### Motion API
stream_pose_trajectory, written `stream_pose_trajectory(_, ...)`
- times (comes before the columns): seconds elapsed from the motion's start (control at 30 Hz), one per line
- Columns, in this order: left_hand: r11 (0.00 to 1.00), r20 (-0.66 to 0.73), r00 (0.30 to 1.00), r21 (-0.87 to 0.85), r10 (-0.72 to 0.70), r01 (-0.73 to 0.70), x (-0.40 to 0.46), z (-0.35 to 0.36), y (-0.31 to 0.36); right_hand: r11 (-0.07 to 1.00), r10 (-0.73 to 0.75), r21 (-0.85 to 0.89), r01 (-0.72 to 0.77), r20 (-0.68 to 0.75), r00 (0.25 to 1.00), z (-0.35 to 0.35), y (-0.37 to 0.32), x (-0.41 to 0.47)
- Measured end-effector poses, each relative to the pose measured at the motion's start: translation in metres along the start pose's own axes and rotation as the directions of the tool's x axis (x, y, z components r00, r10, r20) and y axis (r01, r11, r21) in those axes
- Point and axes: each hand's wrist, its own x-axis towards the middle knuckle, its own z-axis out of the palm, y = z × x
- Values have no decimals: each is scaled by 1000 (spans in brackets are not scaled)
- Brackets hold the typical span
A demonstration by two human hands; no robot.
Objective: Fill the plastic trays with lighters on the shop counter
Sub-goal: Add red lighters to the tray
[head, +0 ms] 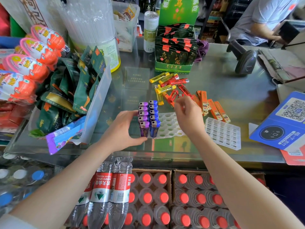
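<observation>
The right hand [189, 116] hangs over the far right part of the tray [170, 124], fingers curled downward and reaching toward the loose lighters [171, 90]. Whether it already pinches one I cannot tell — a bit of red and metal shows at the fingertips, but the hand hides the rest. The left hand [123, 131] grips the tray's near left corner, thumb along the near edge and fingers curled against the purple lighters [143, 118], steadying it.

In the tray two rows stand upright: the purple row at the left edge, the blue lighters [153, 116] just right of it. The sockets to the right of them are empty.

The relation that matters: the loose pile lies just beyond the right hand, far and slightly right of the tray, on the glass counter [231, 90]. The right hand is the nearer one by far. Those lighters lie flat, long axes pointing every which way, while the sockets want them upright — so each would likely need turning on end before going into the next open column, right of the blue row.
</observation>
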Motion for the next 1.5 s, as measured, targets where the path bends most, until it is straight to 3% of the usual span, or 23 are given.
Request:
stream_pose_trajectory(0.17, 999, -1, 999, -15, 45, -45, -2, -7, -1, 932, 354, -70, -355, -16, 935, 13, 0, 52)
stream_pose_trajectory(0.43, 996, 3, 998, -67, 63, -63, 0, -8, 0, 880, 476, -25, -475, 36, 879, 21, -6, 73)
stream_pose_trajectory(0.6, 995, 15, 999, -87, 42, -40, 2, -6, -3, 858, 418, 302, -416, 59, 906, 11, -9, 53)
stream_pose_trajectory(0.77, 998, 7, 1000, -64, 0, 0, 1, -4, -7, 829, 222, 486, -275, 166, 961, 9, -17, 17)
stream_pose_trajectory(0.97, 999, 25, 999, -5, -33, 33, -3, 1, -19, 931, 112, 318, -177, 213, 971, 22, -4, -6)
stream_pose_trajectory(1.17, 999, 23, 998, -1, -50, 50, -5, 3, -24, 985, -170, 16, 172, 250, 953, 20, -15, -6)
stream_pose_trajectory(1.37, 999, 23, 999, -20, -37, 37, -9, 2, -18, 975, -163, -114, 189, 206, 965, 21, -11, -6)
stream_pose_trajectory(1.5, 1000, 40, 999, -22, -11, 12, -8, 0, -17, 936, -198, -230, 267, 284, 938, 20, -9, -13)
